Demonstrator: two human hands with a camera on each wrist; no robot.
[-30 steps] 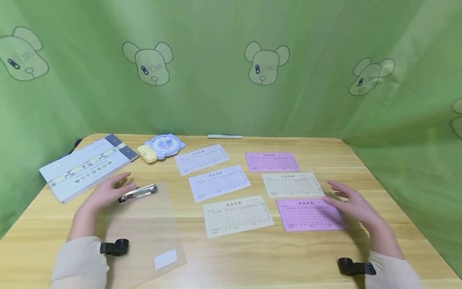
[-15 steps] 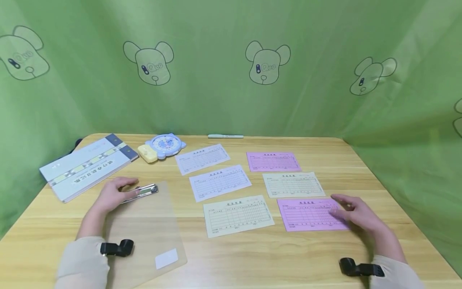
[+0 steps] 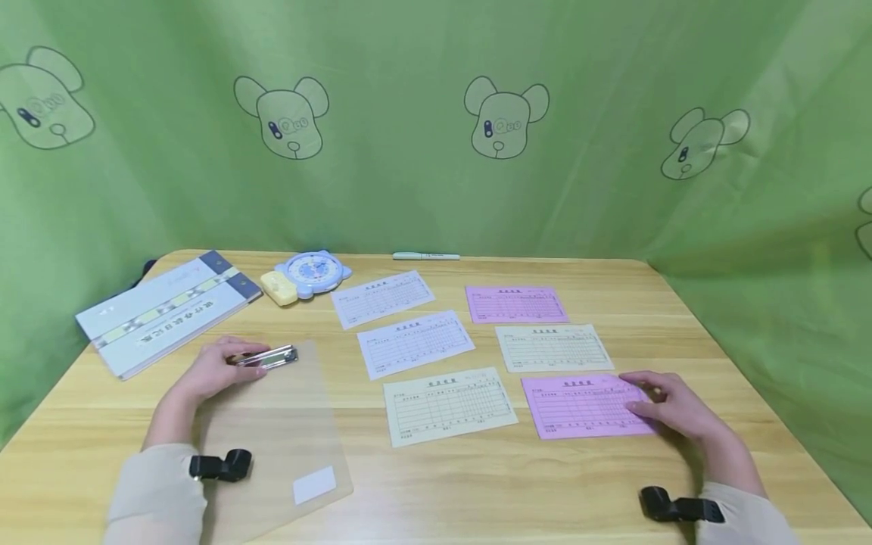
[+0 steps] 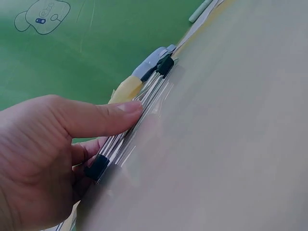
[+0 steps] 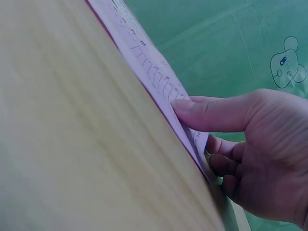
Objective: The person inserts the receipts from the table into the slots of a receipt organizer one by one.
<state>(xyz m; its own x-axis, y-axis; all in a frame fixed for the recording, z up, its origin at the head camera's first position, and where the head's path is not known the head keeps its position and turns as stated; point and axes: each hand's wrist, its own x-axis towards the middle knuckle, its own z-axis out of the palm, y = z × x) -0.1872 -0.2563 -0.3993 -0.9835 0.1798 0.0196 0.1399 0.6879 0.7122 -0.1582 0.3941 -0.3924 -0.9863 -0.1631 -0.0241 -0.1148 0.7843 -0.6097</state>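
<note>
A see-through clipboard (image 3: 279, 439) with a metal clip (image 3: 279, 356) and a white label lies at the left. My left hand (image 3: 214, 372) holds the clip, thumb on its near side and fingers behind, as the left wrist view shows with the hand (image 4: 48, 144) and clip (image 4: 144, 103). At the right, my right hand (image 3: 681, 407) pinches the right edge of the nearest pink printed slip (image 3: 579, 409). In the right wrist view, the hand's (image 5: 269, 134) thumb lies on the pink slip (image 5: 144, 62), its other fingers partly hidden at the edge.
More printed slips lie mid-table: two bluish-white (image 3: 415, 344), two cream (image 3: 450, 409) and another pink slip (image 3: 515, 304). Behind are a book (image 3: 170, 314), a yellow block (image 3: 279, 289), a blue clock (image 3: 313, 272) and a pen (image 3: 425, 256). A green curtain (image 3: 402, 197) surrounds the table.
My left hand has moved right and down onto the clip and grips it. My right hand has come down onto the near pink slip's edge, which has shifted slightly.
</note>
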